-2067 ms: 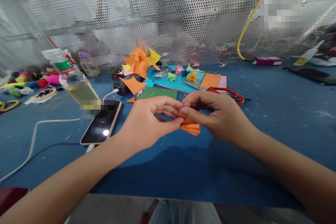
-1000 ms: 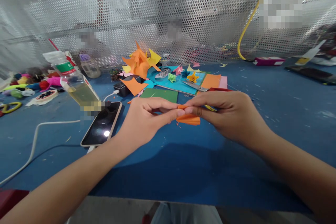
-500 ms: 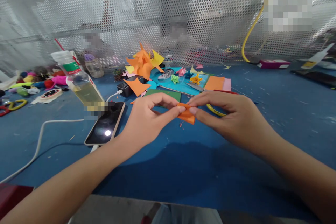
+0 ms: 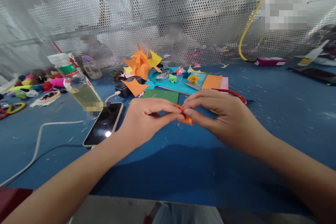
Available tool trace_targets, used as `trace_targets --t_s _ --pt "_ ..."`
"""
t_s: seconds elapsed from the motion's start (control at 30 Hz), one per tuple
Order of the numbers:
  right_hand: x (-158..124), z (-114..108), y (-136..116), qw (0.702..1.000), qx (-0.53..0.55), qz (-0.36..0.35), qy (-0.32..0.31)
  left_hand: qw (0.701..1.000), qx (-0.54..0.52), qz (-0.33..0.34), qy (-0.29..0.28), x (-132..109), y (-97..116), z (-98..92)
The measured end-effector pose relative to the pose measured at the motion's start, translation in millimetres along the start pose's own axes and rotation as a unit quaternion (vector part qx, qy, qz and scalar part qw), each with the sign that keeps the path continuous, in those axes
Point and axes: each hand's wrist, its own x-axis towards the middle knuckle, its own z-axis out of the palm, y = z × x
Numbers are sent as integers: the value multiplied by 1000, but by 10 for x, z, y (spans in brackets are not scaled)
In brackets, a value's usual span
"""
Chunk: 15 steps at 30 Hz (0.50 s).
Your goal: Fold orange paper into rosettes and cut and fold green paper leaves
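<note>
A small folded piece of orange paper (image 4: 187, 120) is pinched between both hands above the blue table. My left hand (image 4: 151, 117) grips its left side, thumb below and fingers above. On the other side, my right hand (image 4: 219, 115) holds it between thumb and fingertips. The fingertips nearly meet and cover the paper's upper part, so its folds are mostly hidden. Behind the right hand lie scissors (image 4: 233, 93) with a red handle, partly covered. A green paper sheet (image 4: 160, 95) lies just beyond the left hand.
A phone (image 4: 105, 124) with a white cable lies left of my left arm, near a tilted-looking bottle (image 4: 81, 87) of yellowish liquid. Crumpled orange paper (image 4: 140, 63), a black box (image 4: 126, 87) and small folded paper pieces sit farther back. A perforated metal screen (image 4: 147, 14) stands behind.
The fingers have closed in further over the orange paper, hiding more of it. My right hand has shifted slightly left, showing more of the red scissor handle. The view has turned a little.
</note>
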Motion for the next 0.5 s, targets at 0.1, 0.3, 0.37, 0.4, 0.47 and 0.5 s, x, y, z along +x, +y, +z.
trace_targets --t_s 0.1,0.3,0.37,0.4,0.47,0.5 --pt "13 -10 20 1000 -12 12 8 1000 12 -10 -12 10 4 -25" --pt "22 -18 33 1000 -8 -22 -13 996 -44 -73 -20 50 -30 -33" --pt "16 -13 47 999 -8 -36 -28 993 -65 -87 -36 61 -35 -22" --pt "11 -7 58 999 -11 -42 -33 993 -65 -92 -46 64 -35 -14" --pt "-2 15 77 998 -20 -45 -36 993 -46 -88 -66 60 -36 6" --pt "-9 30 84 998 -27 -41 -34 994 -34 -81 -69 53 -36 16"
